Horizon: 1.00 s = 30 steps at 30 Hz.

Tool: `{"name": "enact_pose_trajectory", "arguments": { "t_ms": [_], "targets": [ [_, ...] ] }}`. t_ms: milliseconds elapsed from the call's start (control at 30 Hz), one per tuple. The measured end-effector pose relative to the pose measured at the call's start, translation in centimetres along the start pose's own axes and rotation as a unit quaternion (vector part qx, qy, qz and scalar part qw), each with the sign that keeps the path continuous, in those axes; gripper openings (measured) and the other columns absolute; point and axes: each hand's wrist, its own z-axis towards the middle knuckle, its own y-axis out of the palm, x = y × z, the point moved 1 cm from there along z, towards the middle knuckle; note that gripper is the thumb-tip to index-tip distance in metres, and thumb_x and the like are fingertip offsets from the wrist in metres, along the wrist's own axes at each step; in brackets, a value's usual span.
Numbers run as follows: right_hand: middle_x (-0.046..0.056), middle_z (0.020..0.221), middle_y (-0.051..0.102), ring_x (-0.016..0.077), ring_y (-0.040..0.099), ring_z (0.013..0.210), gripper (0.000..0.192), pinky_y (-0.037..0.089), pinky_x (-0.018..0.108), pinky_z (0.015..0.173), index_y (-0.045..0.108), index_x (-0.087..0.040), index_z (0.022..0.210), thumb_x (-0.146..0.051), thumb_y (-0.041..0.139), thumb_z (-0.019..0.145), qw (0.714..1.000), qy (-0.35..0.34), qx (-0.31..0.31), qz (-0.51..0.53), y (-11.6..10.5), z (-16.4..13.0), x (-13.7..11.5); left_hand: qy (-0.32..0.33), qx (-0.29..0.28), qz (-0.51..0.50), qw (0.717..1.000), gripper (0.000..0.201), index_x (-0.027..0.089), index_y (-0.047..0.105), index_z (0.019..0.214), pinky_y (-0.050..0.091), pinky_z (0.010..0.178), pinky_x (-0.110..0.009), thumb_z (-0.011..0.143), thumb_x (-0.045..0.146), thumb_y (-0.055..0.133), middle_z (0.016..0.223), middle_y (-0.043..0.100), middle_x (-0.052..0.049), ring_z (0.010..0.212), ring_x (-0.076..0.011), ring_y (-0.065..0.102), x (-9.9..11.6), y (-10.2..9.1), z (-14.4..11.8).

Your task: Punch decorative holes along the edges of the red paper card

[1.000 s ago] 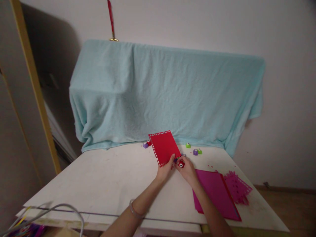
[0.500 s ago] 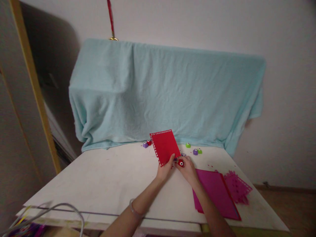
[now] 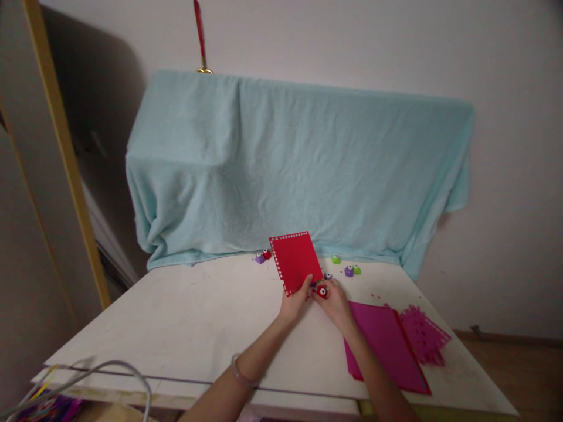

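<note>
White bench (image 3: 185, 316): left hand (image 3: 295, 302) pinches red card (image 3: 295, 261) by its near corner; right hand (image 3: 333, 300) grips red punch (image 3: 322, 291). Card likely light, bendable.

The red sheet (image 3: 295, 259) is looking like matt paper or thin foam. The red punch (image 3: 322, 291) is showing glossy plastic. The worktop (image 3: 189, 316) is looking smooth, painted and scuffed. The blue cloth (image 3: 290, 170) is hanging soft and nappy.

Head view — forward, downward over table (image 3: 185, 316).
</note>
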Motion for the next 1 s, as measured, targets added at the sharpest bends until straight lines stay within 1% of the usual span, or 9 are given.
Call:
{"name": "enact_pose_trajectory", "arguments": {
  "t_ms": [67, 167, 333, 433, 533, 600, 767, 900, 1000],
  "targets": [
    [0.005, 0.092, 0.060, 0.0210, 0.060, 0.084, 0.013, 0.048, 0.032, 0.076, 0.065, -0.020, 0.087, -0.021, 0.065, 0.074, 1.000, 0.002, -0.002, -0.001, 0.0, 0.0, 0.0, 0.002, 0.004, -0.005, 1.000, 0.033, 0.013, 0.069, 0.105, 0.049, 0.095, -0.031, 0.078, 0.033, 0.071, 0.113, 0.070, -0.013, 0.108, -0.0242, 0.064, -0.2, 0.0, 0.1],
    [0.005, 0.092, 0.061, 0.0205, 0.060, 0.083, 0.016, 0.047, 0.032, 0.075, 0.064, -0.020, 0.089, -0.021, 0.065, 0.073, 1.000, 0.003, -0.001, 0.002, 0.1, 0.0, 0.1, 0.000, -0.004, -0.004, 1.000, 0.035, 0.014, 0.068, 0.107, 0.048, 0.098, -0.031, 0.079, 0.034, 0.070, 0.117, 0.068, -0.013, 0.111, -0.0242, 0.063, -0.9, 0.1, 0.5],
    [0.004, 0.088, 0.061, 0.0204, 0.060, 0.080, 0.013, 0.047, 0.031, 0.073, 0.065, -0.020, 0.086, -0.024, 0.065, 0.074, 1.000, 0.010, -0.012, -0.007, 0.1, 0.0, 0.2, 0.032, -0.022, -0.024, 0.999, 0.042, 0.014, 0.064, 0.117, 0.046, 0.101, -0.030, 0.081, 0.034, 0.069, 0.123, 0.065, -0.012, 0.114, -0.0225, 0.061, -1.9, 0.1, 1.0],
    [0.005, 0.088, 0.062, 0.0203, 0.060, 0.080, 0.014, 0.047, 0.031, 0.073, 0.066, -0.020, 0.087, -0.025, 0.066, 0.074, 1.000, 0.011, -0.013, -0.013, 0.2, 0.0, 0.4, 0.029, -0.023, -0.017, 0.999, 0.039, 0.014, 0.066, 0.114, 0.047, 0.098, -0.030, 0.081, 0.034, 0.068, 0.119, 0.067, -0.013, 0.109, -0.0219, 0.063, -1.9, 0.1, 1.1],
    [0.005, 0.089, 0.062, 0.0207, 0.061, 0.083, 0.014, 0.047, 0.031, 0.075, 0.067, -0.019, 0.087, -0.025, 0.067, 0.075, 1.000, 0.005, -0.012, -0.016, 0.3, 0.0, 0.5, 0.011, -0.024, 0.002, 1.000, 0.035, 0.013, 0.068, 0.107, 0.050, 0.091, -0.030, 0.081, 0.036, 0.067, 0.108, 0.071, -0.013, 0.098, -0.0215, 0.067, -1.9, 0.1, 1.1],
    [0.005, 0.089, 0.063, 0.0210, 0.061, 0.083, 0.015, 0.046, 0.032, 0.075, 0.067, -0.019, 0.088, -0.026, 0.067, 0.075, 1.000, 0.003, -0.016, -0.018, 0.3, 0.0, 0.6, 0.001, -0.026, 0.006, 1.000, 0.037, 0.012, 0.069, 0.105, 0.052, 0.086, -0.031, 0.081, 0.040, 0.067, 0.103, 0.072, -0.014, 0.093, -0.0221, 0.068, -2.1, 0.1, 1.1],
    [0.005, 0.089, 0.063, 0.0200, 0.060, 0.077, 0.018, 0.046, 0.031, 0.070, 0.066, -0.020, 0.089, -0.029, 0.069, 0.073, 1.000, 0.012, -0.022, -0.007, 0.5, 0.0, 0.8, 0.024, -0.018, -0.004, 1.000, 0.037, 0.015, 0.069, 0.107, 0.050, 0.092, -0.030, 0.080, 0.039, 0.068, 0.111, 0.070, -0.013, 0.103, -0.0223, 0.065, -2.2, 0.1, 1.3],
    [0.004, 0.090, 0.063, 0.0192, 0.060, 0.078, 0.019, 0.046, 0.030, 0.070, 0.065, -0.020, 0.089, -0.028, 0.070, 0.073, 1.000, 0.011, -0.028, -0.003, 0.4, 0.0, 0.7, 0.002, -0.022, 0.034, 0.999, 0.031, 0.014, 0.071, 0.099, 0.052, 0.089, -0.034, 0.080, 0.038, 0.068, 0.095, 0.073, -0.013, 0.097, -0.0250, 0.068, -1.7, 0.0, 1.1],
    [0.004, 0.091, 0.063, 0.0192, 0.060, 0.080, 0.017, 0.046, 0.030, 0.071, 0.065, -0.020, 0.089, -0.028, 0.069, 0.074, 1.000, 0.005, -0.031, -0.003, 0.2, 0.0, 0.3, -0.006, -0.023, 0.036, 0.999, 0.029, 0.015, 0.071, 0.098, 0.052, 0.089, -0.036, 0.080, 0.037, 0.069, 0.090, 0.073, -0.013, 0.095, -0.0258, 0.068, -1.3, 0.0, 0.8]
  ]
}}
